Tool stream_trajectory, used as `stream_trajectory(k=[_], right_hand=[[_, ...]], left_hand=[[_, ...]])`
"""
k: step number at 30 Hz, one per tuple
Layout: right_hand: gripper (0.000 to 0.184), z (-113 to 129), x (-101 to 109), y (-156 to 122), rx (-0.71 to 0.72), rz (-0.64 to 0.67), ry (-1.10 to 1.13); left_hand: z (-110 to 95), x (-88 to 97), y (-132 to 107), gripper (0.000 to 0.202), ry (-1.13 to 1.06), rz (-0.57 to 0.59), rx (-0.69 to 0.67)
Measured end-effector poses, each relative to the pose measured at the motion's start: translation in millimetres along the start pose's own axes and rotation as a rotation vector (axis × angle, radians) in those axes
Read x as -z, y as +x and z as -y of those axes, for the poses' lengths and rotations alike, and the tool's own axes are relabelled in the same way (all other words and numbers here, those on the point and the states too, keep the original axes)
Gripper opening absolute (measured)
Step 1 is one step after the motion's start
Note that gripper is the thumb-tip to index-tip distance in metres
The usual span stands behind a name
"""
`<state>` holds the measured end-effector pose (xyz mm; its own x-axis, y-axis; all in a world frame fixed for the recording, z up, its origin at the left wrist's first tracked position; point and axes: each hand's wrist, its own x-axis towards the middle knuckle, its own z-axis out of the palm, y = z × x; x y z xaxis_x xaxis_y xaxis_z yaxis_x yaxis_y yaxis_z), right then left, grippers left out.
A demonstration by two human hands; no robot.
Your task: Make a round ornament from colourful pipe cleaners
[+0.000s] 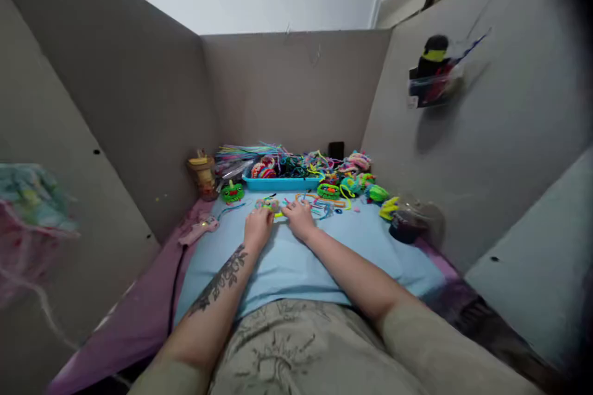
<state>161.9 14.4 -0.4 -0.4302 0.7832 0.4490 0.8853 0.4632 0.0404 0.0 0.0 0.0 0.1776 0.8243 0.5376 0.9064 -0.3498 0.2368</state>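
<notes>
My left hand (259, 226) is closed, fingertips pinched at one end of a short yellow pipe cleaner (278, 215). Just beyond those fingers lies a small fuzzy multicoloured piece (267, 203), partly hidden by them. To its right my right hand (299, 218) is curled palm down close to the cloth, near the yellow strip's other end. What its fingers hold is too small to make out. Beside it, loose pipe cleaner pieces (319, 208) in blue, pink and orange are scattered on the light blue cloth (278, 259).
Behind stands a blue tray (282, 184) heaped with colourful fuzzy pieces. Green fuzzy figures (232, 192) sit around it. A pink glue gun (198, 231) lies left, near a brown cup (202, 178). A dark container (407, 226) stands right. Grey panels (296, 92) enclose the table.
</notes>
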Motion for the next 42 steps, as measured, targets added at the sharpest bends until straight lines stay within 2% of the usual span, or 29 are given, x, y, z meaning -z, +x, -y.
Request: stream_trajectory(k=[4, 12, 18, 23, 27, 31, 37, 42], right_hand=[[0.027, -4, 0, 1, 0.042, 0.004, 0.026], [0.03, -14, -7, 3, 0.132, -0.132, 0.243], [0.02, -17, -10, 4, 0.145, -0.259, 0.461], [0.021, -17, -13, 4, 0.149, -0.347, 0.606], [0.021, -16, -18, 4, 0.101, -0.362, 0.594], [0.021, -12, -19, 3, 0.013, -0.323, 0.523], [0.021, -5, -10, -1, -0.147, -0.218, 0.388], [0.02, -2, -5, -1, -0.211, -0.188, 0.317]], left_hand=[[7, -1.4, 0, 0.016, -0.095, -0.018, 0.021], [19, -8.2, 7, 0.013, -0.531, 0.04, 0.225], [14, -2.0, 7, 0.021, -0.927, 0.158, 0.418], [8, 8.7, 7, 0.032, -1.127, 0.177, 0.433], [8, 10.6, 8, 0.033, -1.166, 0.15, 0.425], [11, 5.4, 10, 0.031, -1.102, 0.106, 0.456], [13, -2.5, 9, 0.028, -1.044, 0.077, 0.327], [13, -2.6, 7, 0.026, -0.925, 0.086, 0.29]])
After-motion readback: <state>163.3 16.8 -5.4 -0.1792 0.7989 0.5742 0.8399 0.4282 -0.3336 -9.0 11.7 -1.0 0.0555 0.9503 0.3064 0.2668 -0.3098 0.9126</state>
